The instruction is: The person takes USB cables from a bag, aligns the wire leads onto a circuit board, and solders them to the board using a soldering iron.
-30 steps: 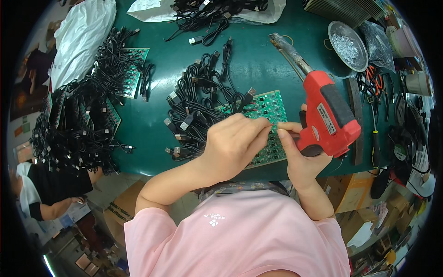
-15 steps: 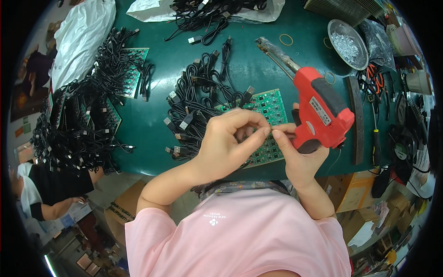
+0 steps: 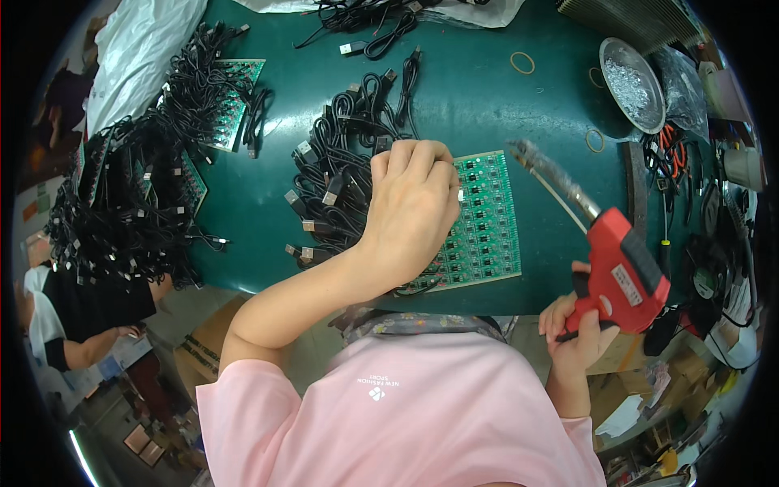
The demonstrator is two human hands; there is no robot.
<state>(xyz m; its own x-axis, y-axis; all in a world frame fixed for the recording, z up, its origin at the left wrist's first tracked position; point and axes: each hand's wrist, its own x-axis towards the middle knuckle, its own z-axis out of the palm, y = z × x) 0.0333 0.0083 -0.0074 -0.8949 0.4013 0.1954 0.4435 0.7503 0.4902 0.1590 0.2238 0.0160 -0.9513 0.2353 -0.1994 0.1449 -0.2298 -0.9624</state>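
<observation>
Open room: glossy green surface (image 3: 560, 114) beyond rectangular green circuit board (image 3: 488, 227) | red-and-black plastic soldering gun (image 3: 625, 272): at surface's near edge, long axis diagonal, tip far-left | right hand (image 3: 578, 329): grip around gun's handle | left hand (image 3: 414, 215): over board's left side, grip hidden, cannot tell

Metal bowl (image 3: 647, 120) beside grey plastic bag (image 3: 681, 91)

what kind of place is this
Probably a small electronics assembly workshop: there's a green circuit board with rows of small parts, a heap of black USB cables next to it, and what looks like a red soldering gun in the right hand.
</observation>
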